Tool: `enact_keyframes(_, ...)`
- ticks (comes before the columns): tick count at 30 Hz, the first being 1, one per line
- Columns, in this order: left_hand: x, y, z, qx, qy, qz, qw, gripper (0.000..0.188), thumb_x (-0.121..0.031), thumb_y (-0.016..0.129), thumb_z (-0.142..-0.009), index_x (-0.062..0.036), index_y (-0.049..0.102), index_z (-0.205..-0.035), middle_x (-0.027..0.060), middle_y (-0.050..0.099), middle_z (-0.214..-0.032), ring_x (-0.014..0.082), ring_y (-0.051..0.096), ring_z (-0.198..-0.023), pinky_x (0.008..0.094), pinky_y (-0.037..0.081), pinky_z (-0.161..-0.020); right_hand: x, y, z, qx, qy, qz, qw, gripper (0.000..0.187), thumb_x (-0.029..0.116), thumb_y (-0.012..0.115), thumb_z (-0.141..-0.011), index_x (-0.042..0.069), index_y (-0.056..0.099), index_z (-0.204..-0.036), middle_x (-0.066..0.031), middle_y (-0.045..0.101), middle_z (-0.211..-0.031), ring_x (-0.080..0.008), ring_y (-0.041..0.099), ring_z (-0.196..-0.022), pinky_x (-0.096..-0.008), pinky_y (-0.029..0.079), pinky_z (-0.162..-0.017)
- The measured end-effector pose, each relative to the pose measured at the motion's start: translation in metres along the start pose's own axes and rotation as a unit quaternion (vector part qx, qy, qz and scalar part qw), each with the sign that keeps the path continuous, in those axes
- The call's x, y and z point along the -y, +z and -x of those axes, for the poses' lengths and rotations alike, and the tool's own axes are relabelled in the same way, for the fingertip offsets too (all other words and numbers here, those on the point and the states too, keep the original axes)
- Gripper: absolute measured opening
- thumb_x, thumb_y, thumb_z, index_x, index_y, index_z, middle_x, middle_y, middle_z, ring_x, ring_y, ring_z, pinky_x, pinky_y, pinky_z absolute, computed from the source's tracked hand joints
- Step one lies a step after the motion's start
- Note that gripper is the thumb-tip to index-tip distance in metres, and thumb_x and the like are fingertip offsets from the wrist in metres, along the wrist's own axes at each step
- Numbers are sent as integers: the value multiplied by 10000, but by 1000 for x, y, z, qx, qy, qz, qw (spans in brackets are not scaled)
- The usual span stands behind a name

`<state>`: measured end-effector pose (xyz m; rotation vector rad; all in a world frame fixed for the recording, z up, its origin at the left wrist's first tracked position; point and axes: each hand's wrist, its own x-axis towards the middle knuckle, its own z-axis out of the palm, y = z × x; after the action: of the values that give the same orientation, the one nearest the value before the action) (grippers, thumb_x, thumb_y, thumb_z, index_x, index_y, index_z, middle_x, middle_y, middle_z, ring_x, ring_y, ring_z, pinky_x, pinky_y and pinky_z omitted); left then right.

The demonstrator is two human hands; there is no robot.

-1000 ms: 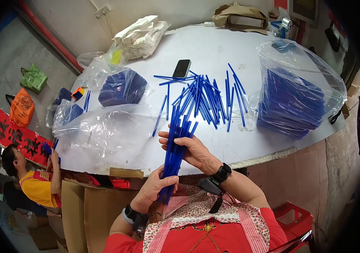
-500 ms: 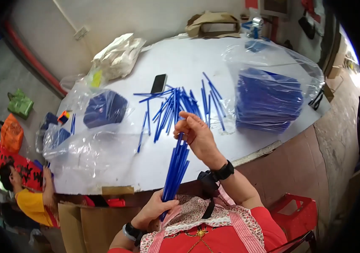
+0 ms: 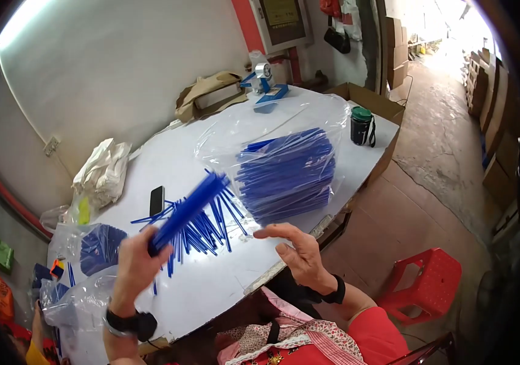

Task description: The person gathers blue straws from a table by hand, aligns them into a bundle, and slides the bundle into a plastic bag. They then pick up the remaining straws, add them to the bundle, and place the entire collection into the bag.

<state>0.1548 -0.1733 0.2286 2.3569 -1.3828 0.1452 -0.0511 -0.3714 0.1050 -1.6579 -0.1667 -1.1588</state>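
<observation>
A bundle of blue sticks [image 3: 190, 208] is gripped in my left hand [image 3: 138, 261], raised over the table and slanting up to the right. The fingers wrap round its lower end. My right hand [image 3: 301, 255] is empty, its fingers apart, above the table's front edge. Under and beside the bundle, loose blue sticks [image 3: 202, 236] lie scattered on the white table [image 3: 229, 277]. Just beyond my right hand, a clear plastic bag [image 3: 220, 143] holds a large stack of blue sticks [image 3: 287, 176].
A phone [image 3: 157, 199] lies left of the loose sticks. Further left is another bag of blue sticks [image 3: 103, 248]. A dark jar with a green lid [image 3: 362, 126] stands at the far right corner. A red stool [image 3: 427, 283] stands on the floor. A co-worker's arm [image 3: 36, 325] shows at lower left.
My left hand has lifted the bundle from near my lap to above the table. My right hand has come away from the bundle's top. The view has swung to the right.
</observation>
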Motion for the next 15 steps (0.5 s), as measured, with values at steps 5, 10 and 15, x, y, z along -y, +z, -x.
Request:
enact_keyframes(5,-54,-22,-132,-64,164,-176,969,287,-200,696,-756,-45,575,-964,179,613,-772,367,598,-780,460,441,-710,14,-20,54,-4,145,-15,989,270,93,540,-932,-6,572,-1182,-114,696,-970,-211,672,-919,-301,512,-819)
enact_keyframes(10,-95,49,-215,52,266,-221,937,245,-184,668,-746,-34,564,-909,183,641,-855,363,614,-870,438,474,-749,13,-24,79,15,242,-20,970,235,99,545,-942,-29,589,-1134,-127,693,-938,-158,670,-839,-259,525,-760)
enact_keyframes(15,-99,79,-225,57,320,-72,943,447,-300,721,-748,-63,588,-1102,145,653,-1009,295,613,-978,375,487,-826,8,-23,80,41,308,4,951,215,50,534,-926,-35,600,-1112,-114,697,-895,-157,670,-836,-266,526,-770)
